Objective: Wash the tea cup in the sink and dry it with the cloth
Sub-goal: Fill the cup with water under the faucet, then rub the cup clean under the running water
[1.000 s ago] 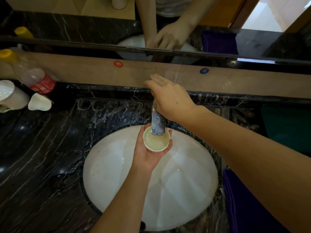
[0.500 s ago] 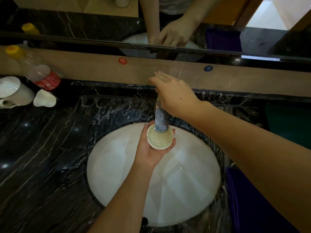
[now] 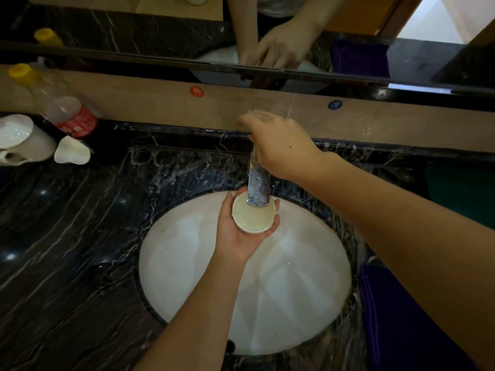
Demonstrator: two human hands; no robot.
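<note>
A small white tea cup (image 3: pixel 254 220) with pale liquid in it sits in my left hand (image 3: pixel 238 234), whose fingers curl round it over the white sink basin (image 3: pixel 187 263). The cup is right under the end of the chrome tap spout (image 3: pixel 257 187). My right hand (image 3: pixel 278 143) rests on top of the tap at its base, hiding the handle, fingers fairly straight and pointing left. A purple cloth (image 3: pixel 396 317) lies folded on the counter to the right of the basin.
On the black marble counter (image 3: pixel 67 250) at far left stand a white jug (image 3: pixel 21 140), a small white dish (image 3: pixel 72 153) and a plastic bottle (image 3: pixel 59 105) with a yellow cap. A mirror (image 3: pixel 267 36) runs along the back. A dark green thing (image 3: pixel 460 188) lies at right.
Both hands and the cup keep their places at the tap; only the camera has shifted slightly, so the scene sits a little to the right in the frame.
</note>
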